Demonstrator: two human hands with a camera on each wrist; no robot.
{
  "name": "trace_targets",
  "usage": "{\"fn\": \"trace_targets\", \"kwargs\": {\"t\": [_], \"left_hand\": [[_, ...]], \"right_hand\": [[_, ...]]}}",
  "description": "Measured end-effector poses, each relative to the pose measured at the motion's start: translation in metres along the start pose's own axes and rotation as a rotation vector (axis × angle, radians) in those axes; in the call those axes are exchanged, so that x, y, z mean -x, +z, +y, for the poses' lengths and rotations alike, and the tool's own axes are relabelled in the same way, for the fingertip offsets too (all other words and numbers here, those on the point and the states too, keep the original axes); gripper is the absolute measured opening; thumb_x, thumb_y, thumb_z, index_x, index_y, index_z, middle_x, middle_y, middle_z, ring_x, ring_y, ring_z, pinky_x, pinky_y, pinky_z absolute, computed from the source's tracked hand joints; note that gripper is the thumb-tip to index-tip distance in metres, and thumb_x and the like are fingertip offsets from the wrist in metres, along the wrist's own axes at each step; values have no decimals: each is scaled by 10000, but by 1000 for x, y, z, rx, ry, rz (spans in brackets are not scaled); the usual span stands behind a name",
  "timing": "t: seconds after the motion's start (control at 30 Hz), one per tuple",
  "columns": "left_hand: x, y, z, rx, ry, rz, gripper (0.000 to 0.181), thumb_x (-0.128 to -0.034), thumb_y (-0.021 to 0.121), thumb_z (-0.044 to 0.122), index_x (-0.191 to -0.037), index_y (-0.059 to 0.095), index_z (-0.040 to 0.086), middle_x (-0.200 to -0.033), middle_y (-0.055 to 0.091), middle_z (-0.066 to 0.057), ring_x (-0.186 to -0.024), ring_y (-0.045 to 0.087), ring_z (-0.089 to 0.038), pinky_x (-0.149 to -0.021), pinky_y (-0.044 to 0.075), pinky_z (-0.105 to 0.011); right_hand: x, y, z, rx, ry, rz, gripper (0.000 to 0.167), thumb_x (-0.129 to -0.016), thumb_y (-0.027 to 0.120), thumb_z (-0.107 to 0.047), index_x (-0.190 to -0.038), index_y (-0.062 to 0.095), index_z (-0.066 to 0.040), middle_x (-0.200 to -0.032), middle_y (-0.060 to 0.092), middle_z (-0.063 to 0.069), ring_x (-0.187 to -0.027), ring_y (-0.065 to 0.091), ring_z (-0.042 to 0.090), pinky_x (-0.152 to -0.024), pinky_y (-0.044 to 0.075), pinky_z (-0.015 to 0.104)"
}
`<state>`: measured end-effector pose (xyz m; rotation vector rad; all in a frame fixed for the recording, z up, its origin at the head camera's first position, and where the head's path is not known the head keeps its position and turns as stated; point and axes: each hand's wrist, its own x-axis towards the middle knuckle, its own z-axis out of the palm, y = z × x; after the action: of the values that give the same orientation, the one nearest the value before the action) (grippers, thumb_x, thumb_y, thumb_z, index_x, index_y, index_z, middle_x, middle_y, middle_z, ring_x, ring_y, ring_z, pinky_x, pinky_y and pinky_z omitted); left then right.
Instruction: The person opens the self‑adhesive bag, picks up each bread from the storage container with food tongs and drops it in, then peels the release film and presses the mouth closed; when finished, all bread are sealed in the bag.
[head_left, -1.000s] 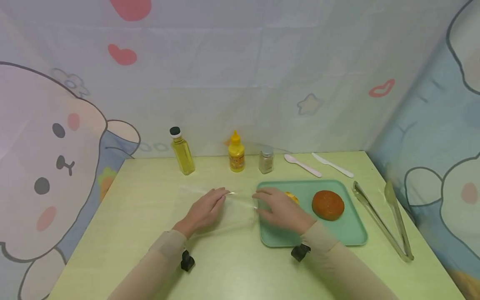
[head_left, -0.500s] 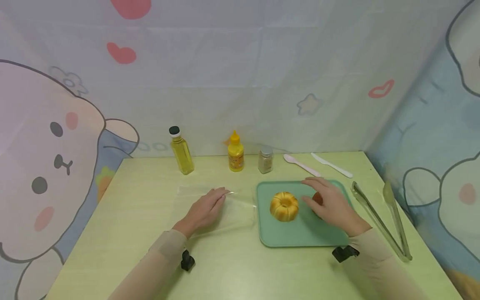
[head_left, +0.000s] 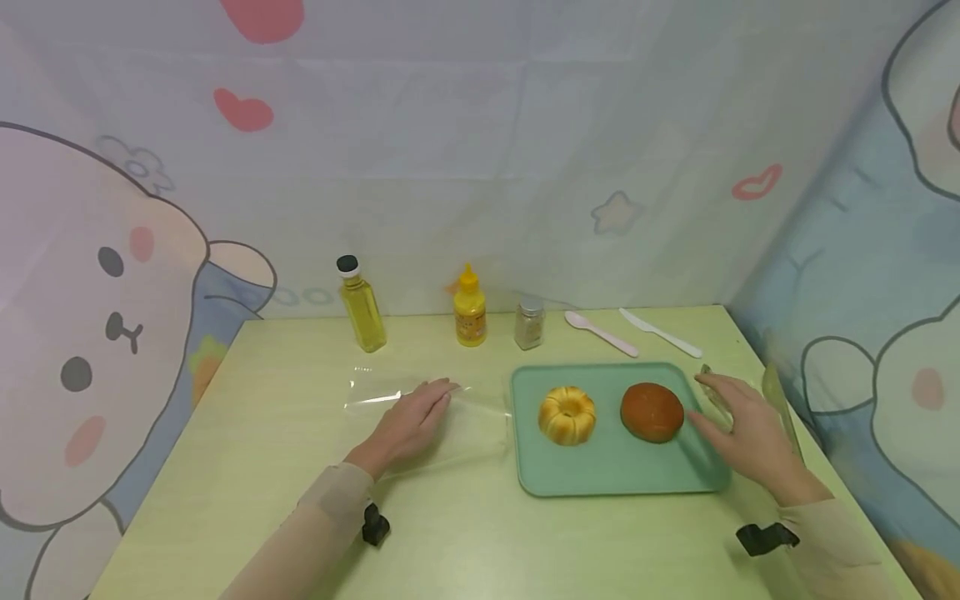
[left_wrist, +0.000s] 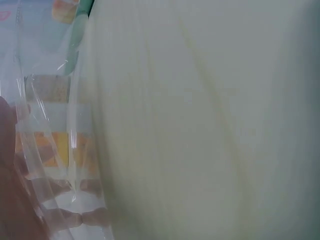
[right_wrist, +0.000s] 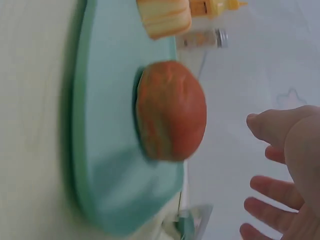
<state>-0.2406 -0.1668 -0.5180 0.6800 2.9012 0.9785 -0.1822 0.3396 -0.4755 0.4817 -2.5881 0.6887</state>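
Observation:
My left hand [head_left: 412, 421] holds a clear plastic bag [head_left: 480, 425] on the left-middle of the table. In the left wrist view the bag [left_wrist: 74, 130] stands up in folds, with fingers seen through the film. Right of the green tray [head_left: 622, 475], my right hand [head_left: 750, 429] hovers with fingers spread, holding nothing. Beneath and beyond it lie metal tongs [head_left: 780, 408], mostly covered by the hand and sleeve. A brown round bun [head_left: 652, 412] and a yellow ring-shaped bread [head_left: 567, 416] sit apart on the tray.
Along the back edge stand an oil bottle [head_left: 363, 315], a yellow squeeze bottle [head_left: 470, 317] and a small shaker jar [head_left: 529, 325]. A pink spoon [head_left: 603, 335] and a white plastic knife [head_left: 663, 333] lie to their right. A printed cloth [head_left: 450, 167] hangs behind the table.
My right hand has left the bag's right side, crossed over the tray and both breads, and come to the tongs on the right. My left hand has stayed at the bag.

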Motion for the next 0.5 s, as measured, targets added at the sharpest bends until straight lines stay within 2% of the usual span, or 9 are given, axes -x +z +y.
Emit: {"fn": "trace_targets", "kwargs": {"t": [0.13,0.23,0.33,0.4,0.5], "left_hand": [[-2,-1,0,-2,-5,-1,419,-1152,388,294,-1481,588,129,-1584,516,-146,-1493,422,-434,-1233,294,-612],[-2,-1,1,8,-18,-11,427,-1153,380,305,-1489,581,137,-1595,503,-144,-1499,399,-462,-1217,283,-661],[-4,-1,1,18,-18,-15,420,-1154,378,301,-1482,585,142,-1594,505,-137,-1502,390,-467,-1210,284,-675],[-4,0,1,26,-9,-15,411,-1155,378,294,-1473,590,143,-1589,512,-130,-1504,394,-454,-1216,284,-662],[-5,1,1,33,1,-19,410,-1156,381,285,-1473,589,130,-1587,513,-135,-1509,397,-434,-1235,281,-622]], "right_hand": [[17,-11,21,14,132,-51,631,-947,784,-178,-1454,497,65,-1419,488,378,-1248,457,628,-933,387,746],[30,-19,39,55,235,-129,757,-990,742,-274,-1527,360,100,-1446,355,488,-1272,328,721,-931,296,822],[40,-23,55,105,319,-214,924,-1003,711,-359,-1573,188,146,-1411,268,572,-1260,257,765,-935,252,846],[44,-25,64,148,365,-269,1022,-998,698,-415,-1558,100,195,-1348,273,614,-1214,277,787,-938,277,841],[50,-28,72,183,419,-336,1106,-980,697,-469,-1497,55,269,-1231,329,636,-1133,357,794,-922,356,802]]}}
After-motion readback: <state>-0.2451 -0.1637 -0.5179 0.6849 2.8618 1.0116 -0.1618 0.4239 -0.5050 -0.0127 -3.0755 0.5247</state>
